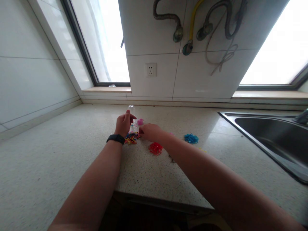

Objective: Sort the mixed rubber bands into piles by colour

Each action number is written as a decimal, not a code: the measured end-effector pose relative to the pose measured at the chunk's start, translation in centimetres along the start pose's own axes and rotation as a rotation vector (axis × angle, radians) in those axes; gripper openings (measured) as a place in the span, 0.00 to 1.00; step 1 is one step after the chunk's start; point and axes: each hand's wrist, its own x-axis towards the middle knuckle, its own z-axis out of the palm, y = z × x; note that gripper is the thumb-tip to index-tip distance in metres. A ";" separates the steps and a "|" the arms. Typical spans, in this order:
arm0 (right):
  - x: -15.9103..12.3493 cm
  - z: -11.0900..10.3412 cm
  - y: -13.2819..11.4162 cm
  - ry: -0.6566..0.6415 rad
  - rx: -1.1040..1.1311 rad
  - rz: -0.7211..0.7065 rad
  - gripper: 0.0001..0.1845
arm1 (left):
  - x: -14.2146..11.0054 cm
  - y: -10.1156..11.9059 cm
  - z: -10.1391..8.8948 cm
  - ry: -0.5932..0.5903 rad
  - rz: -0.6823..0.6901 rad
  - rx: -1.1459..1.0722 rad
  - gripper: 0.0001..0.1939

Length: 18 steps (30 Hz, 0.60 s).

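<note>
My left hand [124, 122], a black band [115, 138] on its wrist, is curled against a clear plastic container [131, 107], which it partly hides. Close to its fingers is a small pink object [140, 122], too small to name. My right hand [150, 132] has its fingers bent together beside a pile of small mixed-colour pieces [131, 138]; anything between its fingertips is hidden. Just nearer than my right hand lies a heap of small red pieces [156, 148].
Small blue pieces [191, 138] are heaped right of my right forearm. A few dark bits [171, 158] and yellow bits [202, 149] show beside that arm. A steel sink [231, 116] is set into the speckled counter [72, 154] at right. The tiled wall carries a socket [151, 70].
</note>
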 end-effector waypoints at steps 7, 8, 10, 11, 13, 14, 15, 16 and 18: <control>-3.1 -1.5 1.3 0.120 0.315 -0.040 0.09 | -0.1 0.0 0.2 -0.011 0.004 0.020 0.32; -3.9 -1.8 1.6 0.139 0.380 -0.041 0.08 | -0.1 0.0 0.2 -0.015 0.006 0.024 0.32; -5.6 -2.6 2.2 0.173 0.502 -0.020 0.08 | -0.1 -0.1 0.3 -0.023 0.009 0.032 0.32; -6.6 -3.0 2.6 0.187 0.556 -0.002 0.08 | -0.2 -0.1 0.3 -0.025 0.009 0.035 0.32; -8.6 -3.6 3.5 0.207 0.670 0.039 0.09 | -0.2 -0.2 0.3 -0.033 0.012 0.040 0.31; -9.6 -3.8 3.9 0.216 0.735 0.060 0.09 | -0.3 -0.1 0.3 -0.039 0.016 0.043 0.31; -10.5 -4.0 4.4 0.231 0.805 0.083 0.10 | -0.3 -0.1 0.3 -0.045 0.021 0.046 0.31; -11.3 -4.0 4.8 0.254 0.872 0.110 0.10 | -0.4 -0.1 0.4 -0.051 0.027 0.052 0.31; -12.7 -4.0 5.6 0.310 0.992 0.152 0.11 | -0.5 0.1 0.4 -0.063 0.035 0.072 0.31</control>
